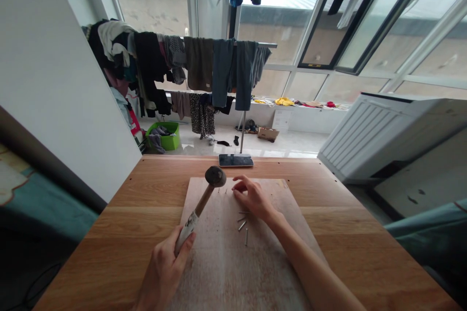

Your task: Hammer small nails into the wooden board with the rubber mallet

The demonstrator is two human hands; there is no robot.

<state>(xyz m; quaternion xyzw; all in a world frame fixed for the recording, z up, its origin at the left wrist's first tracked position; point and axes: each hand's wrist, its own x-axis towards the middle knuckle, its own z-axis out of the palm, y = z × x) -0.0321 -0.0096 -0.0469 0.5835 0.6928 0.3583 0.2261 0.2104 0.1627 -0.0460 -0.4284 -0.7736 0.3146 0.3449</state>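
My left hand (166, 257) is wrapped round the pale handle grip of a hammer (203, 200), whose dark, blunt head is raised over the far left part of a worn wooden board (207, 262). Two thin nails (225, 191) stand upright near the board's far edge. Just to their right is my right hand (251, 197), its thumb and forefinger drawn together; whatever may be between the tips is too small to make out. Several loose nails (242, 226) lie on the board nearer to me, left of my right forearm.
The board lies on a wooden table (120, 233). A phone (235, 160) rests at the table's far edge. Beyond are a drying rack with clothes (199, 63), a green basket (170, 138) and a cardboard box (268, 133). A white ribbed panel (365, 131) stands at the right.
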